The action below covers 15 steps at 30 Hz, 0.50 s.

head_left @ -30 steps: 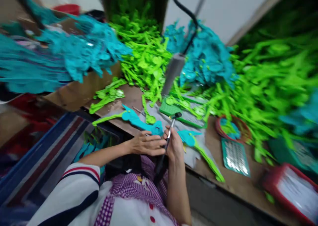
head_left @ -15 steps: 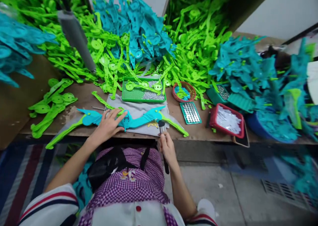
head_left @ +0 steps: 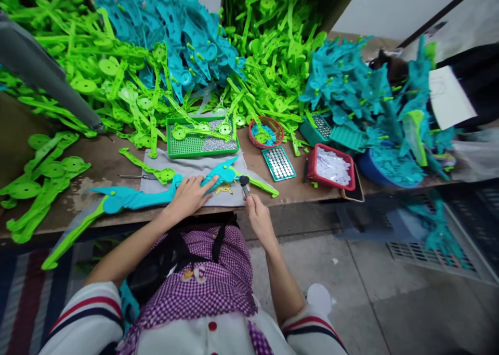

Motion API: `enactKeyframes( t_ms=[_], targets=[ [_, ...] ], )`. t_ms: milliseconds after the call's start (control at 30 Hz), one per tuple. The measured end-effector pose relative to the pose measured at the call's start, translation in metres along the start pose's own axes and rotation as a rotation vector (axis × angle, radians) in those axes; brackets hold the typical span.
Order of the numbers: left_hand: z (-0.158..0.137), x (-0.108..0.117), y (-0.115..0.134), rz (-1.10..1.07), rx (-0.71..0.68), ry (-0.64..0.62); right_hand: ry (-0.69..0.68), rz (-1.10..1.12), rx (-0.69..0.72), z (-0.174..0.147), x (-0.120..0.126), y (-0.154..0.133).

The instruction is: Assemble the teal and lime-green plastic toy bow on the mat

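My left hand (head_left: 191,195) rests over the middle of a long blue plastic part (head_left: 150,199), fingers stretched across it and holding it down on a grey cloth (head_left: 154,160). Lime green arms are joined to both ends of the part, one green arm (head_left: 83,233) jutting past the table edge at left. In my right hand (head_left: 258,214) is a small hammer (head_left: 244,182), gripped by its handle; the dark head is at the part's right joint. Whether the head touches the joint I cannot tell. A loose green arm (head_left: 146,163) and a thin metal rod (head_left: 132,176) lie behind the part.
Behind the cloth stands a green tray (head_left: 183,149) of small metal pieces. To its right are a red round basket (head_left: 255,143), a card of silver discs (head_left: 278,162) and a red tub (head_left: 333,184) of white pieces. Heaped green parts (head_left: 273,103) and blue parts (head_left: 195,30) fill the back.
My left hand has slid from the left portion of the blue part toward its right joint. The hammer stays in my right hand, near that joint. The view has shifted to the right.
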<state>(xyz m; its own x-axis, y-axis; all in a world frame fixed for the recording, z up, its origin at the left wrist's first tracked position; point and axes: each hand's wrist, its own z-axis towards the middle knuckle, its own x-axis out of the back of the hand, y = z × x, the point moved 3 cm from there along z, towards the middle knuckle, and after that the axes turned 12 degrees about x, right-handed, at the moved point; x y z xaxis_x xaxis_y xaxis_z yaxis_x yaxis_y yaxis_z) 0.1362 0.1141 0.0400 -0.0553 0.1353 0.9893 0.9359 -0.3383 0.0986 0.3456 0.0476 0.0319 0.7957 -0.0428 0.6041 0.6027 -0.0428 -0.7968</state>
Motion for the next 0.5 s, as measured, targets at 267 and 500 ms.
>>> enactKeyframes(
  t_ms=[267, 500],
  targets=[
    [-0.006, -0.003, -0.008, -0.025, -0.056, 0.055, -0.034, -0.257, 0.021, -0.001, -0.005, -0.007],
    [-0.006, -0.004, -0.006, -0.028, -0.062, 0.091, 0.066, -0.095, -0.034, -0.001, 0.015, 0.000]
  ],
)
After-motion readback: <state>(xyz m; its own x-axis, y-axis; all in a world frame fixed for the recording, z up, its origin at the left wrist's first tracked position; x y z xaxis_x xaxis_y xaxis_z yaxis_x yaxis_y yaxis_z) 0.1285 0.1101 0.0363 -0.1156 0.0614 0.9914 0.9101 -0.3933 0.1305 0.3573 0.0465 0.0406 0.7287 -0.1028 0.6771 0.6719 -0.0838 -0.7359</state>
